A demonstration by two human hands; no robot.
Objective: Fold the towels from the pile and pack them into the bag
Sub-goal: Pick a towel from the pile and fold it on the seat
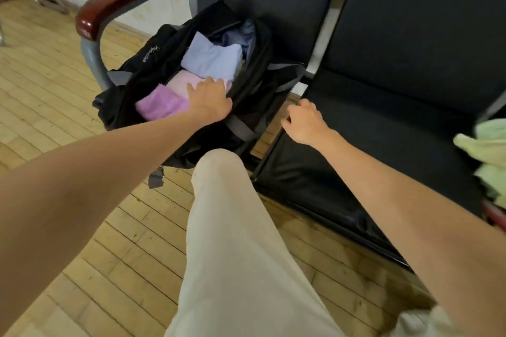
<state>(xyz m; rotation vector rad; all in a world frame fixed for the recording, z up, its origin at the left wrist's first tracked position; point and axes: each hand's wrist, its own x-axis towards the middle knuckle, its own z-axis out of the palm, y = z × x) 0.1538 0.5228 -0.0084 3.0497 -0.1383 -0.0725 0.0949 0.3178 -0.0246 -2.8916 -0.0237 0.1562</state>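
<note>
The packing step is judged to be in hand: a black bag [175, 82] is seen standing open on the far-left seat of a row of black chairs [383, 107], beside a red-brown armrest [123, 0]; three folded towels are seen inside it, a lilac towel [212, 59] at the far side, a pale pink towel [186, 82] in the middle, and a purple towel [161, 107] nearest; the left hand [209, 98] is laid on the pink towel with its fingers spread and fairly straight, so the towel appears to be pressed down into place rather than gripped; nothing is held by the right hand [304, 123], whose fingers are loosely curled over the near-left edge of the next seat, though whether the seat edge is actually touched cannot be told; the remaining pile, of pale green towels [487, 156], is cut off at the far right edge of the view, well apart from the bag; a trouser leg [241, 241] in a light fabric is seen between the arms, over a wooden floor [68, 90]; the task is judged to be partly done, with green towels not yet folded; for the next move, the left hand would need to be lifted clear of the bag, and a green towel would need to be taken from the pile on the right, spread out and folded before it is packed beside the others.
</note>
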